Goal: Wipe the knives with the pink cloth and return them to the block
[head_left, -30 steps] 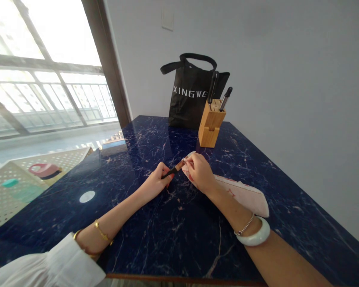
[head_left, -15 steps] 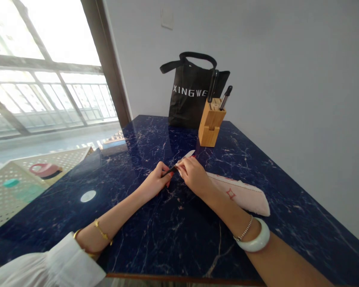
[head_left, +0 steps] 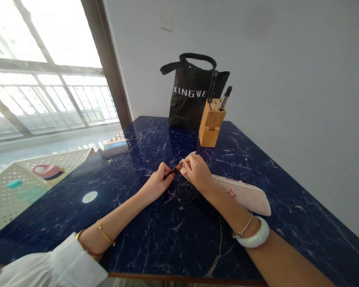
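Head view only. Left hand [head_left: 157, 184] resting on the dark blue marbled table [head_left: 155, 247], fingers pinched together on the dark handle end of a slim knife [head_left: 174, 170], red nails showing. Right hand [head_left: 197, 172] just beside it, fingertips closed on the pale open end of a pink sheath [head_left: 242, 194], right where the knife meets that opening; blade itself hidden, so impossible to tell how far in. Knife and sheath at mid-table, the sheath lying flat, running back toward the right wrist and partly covered by the forearm. White bangle [head_left: 255, 237] and beaded bracelet on the right wrist, gold chain [head_left: 104, 235] on the left, white sleeve at the near edge. Farther back, well apart from both hands: wooden knife block [head_left: 211, 125] upright with two dark handles sticking out, and behind it, touching or nearly so, a black tote bag [head_left: 191, 99] with white letters against the wall. Window [head_left: 42, 67] off to the left, a perforated panel below it.
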The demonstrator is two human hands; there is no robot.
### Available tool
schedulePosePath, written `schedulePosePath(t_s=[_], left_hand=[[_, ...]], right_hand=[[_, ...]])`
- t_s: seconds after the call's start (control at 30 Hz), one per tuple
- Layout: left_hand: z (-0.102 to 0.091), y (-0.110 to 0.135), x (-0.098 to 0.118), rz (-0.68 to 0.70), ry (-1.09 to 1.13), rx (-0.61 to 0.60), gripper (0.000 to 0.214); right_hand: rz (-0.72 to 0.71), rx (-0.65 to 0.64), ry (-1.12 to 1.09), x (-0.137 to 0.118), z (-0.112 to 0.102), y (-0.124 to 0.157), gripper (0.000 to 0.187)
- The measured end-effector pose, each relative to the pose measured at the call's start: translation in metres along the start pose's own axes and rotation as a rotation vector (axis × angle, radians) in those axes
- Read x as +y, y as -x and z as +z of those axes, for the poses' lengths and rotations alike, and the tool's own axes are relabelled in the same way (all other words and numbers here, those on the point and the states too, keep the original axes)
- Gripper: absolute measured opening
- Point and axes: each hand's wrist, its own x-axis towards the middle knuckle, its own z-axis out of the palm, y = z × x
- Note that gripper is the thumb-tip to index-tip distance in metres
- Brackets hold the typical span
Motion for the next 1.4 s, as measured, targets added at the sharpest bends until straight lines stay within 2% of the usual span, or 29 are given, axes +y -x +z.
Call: schedulePosePath(t_s=[0.17, 0.27, 0.37, 0.47, 0.57, 0.67, 0.77, 1.0, 1.17, 1.27, 1.4], left_hand=[[-0.002, 0.003, 0.006, -0.005, 0.011, -0.031, 0.023], [0.001, -0.001, 0.000, 0.033, 0.011, 0.071, 0.024], [0.001, -0.006, -0.009, 0.076, -0.027, 0.203, 0.021], [-0.001, -0.010, -0.013, 0.055, -0.075, 0.250, 0.030], [-0.001, -0.009, -0.013, -0.003, -0.098, 0.226, 0.031], [0.001, -0.007, -0.010, 0.014, -0.096, 0.166, 0.025], [0.005, -0.005, -0.008, 0.064, -0.101, 0.126, 0.019], [0.005, -0.004, -0.011, 0.106, -0.162, 0.130, 0.014], [0.005, -0.001, -0.009, 0.200, -0.235, 0.122, 0.011], [0.005, 0.000, -0.008, 0.215, -0.263, 0.108, 0.010], [0.004, 0.001, -0.006, 0.227, -0.290, 0.096, 0.010]], right_hand=[[0.185, 0.147, -0.005, 0.032, -0.006, -0.004, 0.014], [0.256, 0.158, -0.062, 0.040, -0.007, -0.004, 0.015], [0.254, 0.202, -0.112, 0.035, -0.009, -0.004, 0.016], [0.173, 0.240, -0.106, 0.024, -0.011, -0.004, 0.015], [-0.001, 0.192, -0.073, 0.011, -0.010, -0.003, 0.013], [-0.175, 0.073, -0.027, -0.002, -0.003, -0.001, 0.014], [-0.233, -0.019, -0.006, -0.010, 0.006, -0.001, 0.015], [-0.125, -0.050, -0.023, -0.008, 0.009, -0.003, 0.012], [-0.218, -0.061, 0.029, -0.013, 0.008, -0.001, 0.013], [-0.142, -0.026, 0.029, -0.006, 0.006, -0.004, 0.012], [0.024, 0.110, 0.001, 0.019, -0.001, -0.007, 0.013]])
